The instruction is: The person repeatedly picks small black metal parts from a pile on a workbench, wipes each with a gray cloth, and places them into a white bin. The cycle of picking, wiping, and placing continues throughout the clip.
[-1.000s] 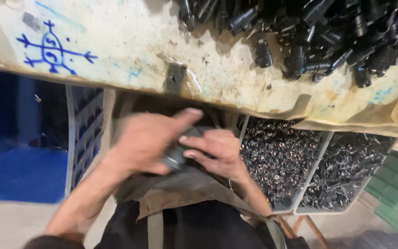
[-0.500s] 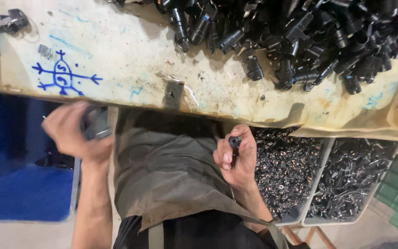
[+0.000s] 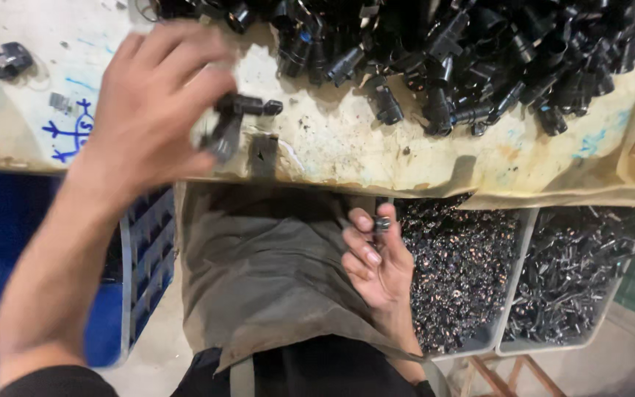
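Risk number one is the left hand [image 3: 148, 103], honestly. It's up over the desk [image 3: 332, 158] edge with the fingers [image 3: 200, 81] closed loosely around a black plastic connector [image 3: 233, 121], and the whole hand is motion-blurred. The grip looks like a light pinch by the thumb and a couple of fingertips, so I'd guess the part could slip out and drop straight down into the gap between the desk and the grey apron [image 3: 266, 272], or bounce off toward the blue crate [image 3: 145, 257] on the left.

Right hand [image 3: 376, 257] is lower, just below the desk edge and right beside the grey bin of small dark metal bits [image 3: 453, 272]. Its fingers are curled narrow, pinching a small dark piece [image 3: 382, 223] between thumb and fingertip. Tiny thing, shallow hold, so a fumble there probably sends it back into the bin or onto the lap, where it'd be a pain to find.

Other thing: the pile of black connectors [image 3: 464, 59] sits close to the desk's front edge on the right side, and a careless sweep of the forearm could knock a few off into the second bin of metal parts [image 3: 575, 272] and mix the stock. One stray connector [image 3: 5, 60] lies on its own at the far left, well apart from the rest.
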{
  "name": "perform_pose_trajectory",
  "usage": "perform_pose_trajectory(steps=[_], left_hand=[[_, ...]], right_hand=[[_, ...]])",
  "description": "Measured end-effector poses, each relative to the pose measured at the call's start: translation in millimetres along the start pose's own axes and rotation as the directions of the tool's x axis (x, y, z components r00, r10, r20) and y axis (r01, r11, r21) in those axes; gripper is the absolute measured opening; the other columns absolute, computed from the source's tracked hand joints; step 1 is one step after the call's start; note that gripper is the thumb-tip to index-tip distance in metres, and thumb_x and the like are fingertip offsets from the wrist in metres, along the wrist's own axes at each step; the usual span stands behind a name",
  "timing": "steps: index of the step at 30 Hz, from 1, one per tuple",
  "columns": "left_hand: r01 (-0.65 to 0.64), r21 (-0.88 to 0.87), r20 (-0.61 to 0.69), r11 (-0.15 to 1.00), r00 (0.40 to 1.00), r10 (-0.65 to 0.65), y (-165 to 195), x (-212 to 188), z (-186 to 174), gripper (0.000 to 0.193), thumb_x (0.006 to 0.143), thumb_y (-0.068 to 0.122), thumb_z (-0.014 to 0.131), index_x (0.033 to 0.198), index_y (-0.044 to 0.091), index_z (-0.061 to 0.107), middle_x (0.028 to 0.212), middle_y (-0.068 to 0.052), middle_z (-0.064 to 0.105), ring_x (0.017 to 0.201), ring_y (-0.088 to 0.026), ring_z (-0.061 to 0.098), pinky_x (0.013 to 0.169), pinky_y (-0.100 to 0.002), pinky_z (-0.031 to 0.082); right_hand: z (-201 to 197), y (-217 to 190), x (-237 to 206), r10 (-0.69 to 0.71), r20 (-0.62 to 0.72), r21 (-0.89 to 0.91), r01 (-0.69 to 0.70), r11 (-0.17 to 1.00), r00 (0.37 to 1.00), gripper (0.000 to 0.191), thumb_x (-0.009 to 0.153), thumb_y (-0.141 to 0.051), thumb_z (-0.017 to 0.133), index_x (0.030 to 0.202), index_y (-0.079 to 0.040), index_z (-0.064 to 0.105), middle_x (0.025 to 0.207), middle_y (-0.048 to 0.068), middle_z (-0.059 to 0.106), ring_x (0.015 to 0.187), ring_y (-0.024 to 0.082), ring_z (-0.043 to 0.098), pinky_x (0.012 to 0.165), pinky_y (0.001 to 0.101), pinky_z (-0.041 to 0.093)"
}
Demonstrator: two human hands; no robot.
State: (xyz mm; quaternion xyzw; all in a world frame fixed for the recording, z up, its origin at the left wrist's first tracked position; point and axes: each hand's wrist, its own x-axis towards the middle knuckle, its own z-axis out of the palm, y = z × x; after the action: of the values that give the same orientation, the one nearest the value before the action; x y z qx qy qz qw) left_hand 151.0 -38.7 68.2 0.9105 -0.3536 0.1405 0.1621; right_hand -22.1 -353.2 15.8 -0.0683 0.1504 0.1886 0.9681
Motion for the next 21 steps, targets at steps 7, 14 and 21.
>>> perform_pose_trajectory(steps=[7, 14, 21], left_hand=[[-0.039, -0.945, 0.154, -0.325, 0.824, -0.545, 119, -50, 31, 0.033, 0.091, 0.013, 0.077, 0.112, 0.011, 0.052, 0.09, -0.007, 0.073, 0.084, -0.017, 0.074, 0.076, -0.034, 0.061], [0.314, -0.934, 0.223, 0.169, 0.885, -0.409, 159, -66, 57, 0.058, 0.085, 0.01, 0.073, 0.136, 0.004, 0.045, 0.099, -0.013, 0.073, 0.087, -0.029, 0.076, 0.076, -0.035, 0.059], [0.319, -0.883, 0.235, 0.344, 0.936, -0.263, 143, -47, 36, 0.081, 0.067, 0.017, 0.073, 0.142, 0.002, 0.047, 0.085, -0.015, 0.071, 0.077, -0.034, 0.073, 0.067, -0.04, 0.057]], right_hand=[[-6, 8, 10, -0.189, 0.116, -0.447, 0.221, 0.867, 0.975, 0.025, 0.107, -0.014, 0.064, 0.131, -0.007, 0.059, 0.124, 0.022, 0.071, 0.055, 0.007, 0.053, 0.051, 0.0232, 0.042], [15, 15, 28, -0.235, 0.643, -0.757, 0.651, -0.052, 0.729, 0.018, 0.102, -0.007, 0.072, 0.114, -0.005, 0.06, 0.113, 0.026, 0.074, 0.072, 0.021, 0.072, 0.059, 0.0294, 0.057], [32, 5, 23, -0.061, 0.527, -0.847, 0.517, -0.127, 0.848, 0.011, 0.101, -0.013, 0.072, 0.105, -0.005, 0.066, 0.101, 0.015, 0.075, 0.089, 0.027, 0.077, 0.071, 0.0367, 0.062]])
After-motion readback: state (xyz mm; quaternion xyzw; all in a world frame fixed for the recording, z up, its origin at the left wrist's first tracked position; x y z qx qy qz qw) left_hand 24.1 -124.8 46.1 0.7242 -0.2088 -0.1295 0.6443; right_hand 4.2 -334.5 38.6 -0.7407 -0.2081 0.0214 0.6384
